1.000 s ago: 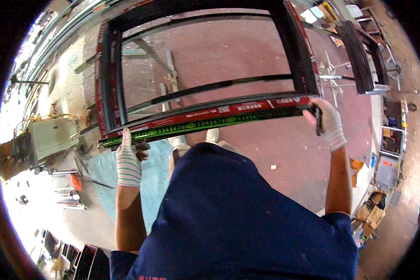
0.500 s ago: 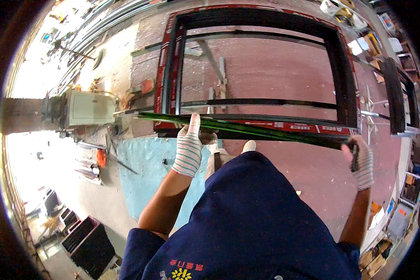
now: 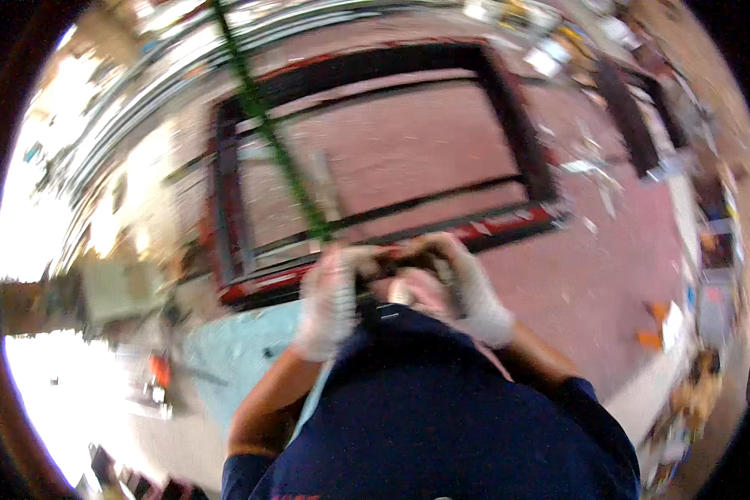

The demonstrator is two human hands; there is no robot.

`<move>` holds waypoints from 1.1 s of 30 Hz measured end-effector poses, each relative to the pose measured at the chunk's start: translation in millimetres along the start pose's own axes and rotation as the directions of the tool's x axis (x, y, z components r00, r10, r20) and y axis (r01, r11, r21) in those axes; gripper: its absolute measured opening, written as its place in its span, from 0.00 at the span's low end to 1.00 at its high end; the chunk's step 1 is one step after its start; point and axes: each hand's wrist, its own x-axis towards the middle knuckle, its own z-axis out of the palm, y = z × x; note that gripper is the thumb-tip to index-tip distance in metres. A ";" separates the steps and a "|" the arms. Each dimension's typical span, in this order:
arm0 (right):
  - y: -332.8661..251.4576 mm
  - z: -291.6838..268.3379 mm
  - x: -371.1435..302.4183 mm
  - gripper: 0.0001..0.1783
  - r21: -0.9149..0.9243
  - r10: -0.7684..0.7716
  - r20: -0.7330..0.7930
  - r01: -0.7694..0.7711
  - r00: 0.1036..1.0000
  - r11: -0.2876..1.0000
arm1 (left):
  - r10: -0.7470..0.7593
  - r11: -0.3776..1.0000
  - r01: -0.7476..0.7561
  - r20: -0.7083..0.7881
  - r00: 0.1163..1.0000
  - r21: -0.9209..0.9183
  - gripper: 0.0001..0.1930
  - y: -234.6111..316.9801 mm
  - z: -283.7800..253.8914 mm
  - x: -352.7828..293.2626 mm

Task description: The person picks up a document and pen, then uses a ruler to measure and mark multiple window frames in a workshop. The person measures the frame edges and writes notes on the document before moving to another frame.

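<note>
My left hand (image 3: 327, 296), in a pale knit glove, is closed round the near part of a long thin green strip (image 3: 267, 129). The strip slants away from me to the upper left, across the near-left part of a dark rectangular frame (image 3: 496, 92) on supports. My right hand (image 3: 477, 292), also gloved, is beside the left in front of my body, its fingers curled inward. Something dark shows between the two hands, but motion blur hides what it is and what the right fingers hold.
Long pale bars (image 3: 175, 67) lie at the far left. A greenish-grey box (image 3: 117, 289) stands at left, and dark frame pieces (image 3: 625, 117) are at far right. Light blue floor (image 3: 233, 350) meets reddish floor (image 3: 592, 300). Clutter lines the right edge.
The strip has swung from lying crosswise before me to pointing far and left. My right hand has come in from the far right to beside my left. The view has turned and blurred.
</note>
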 end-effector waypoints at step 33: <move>86.8 -38.3 23.0 0.18 -0.740 -0.421 0.094 0.346 0.902 0.576 | -0.352 0.304 0.063 0.051 0.935 0.950 0.26 34.9 -125.0 -2.6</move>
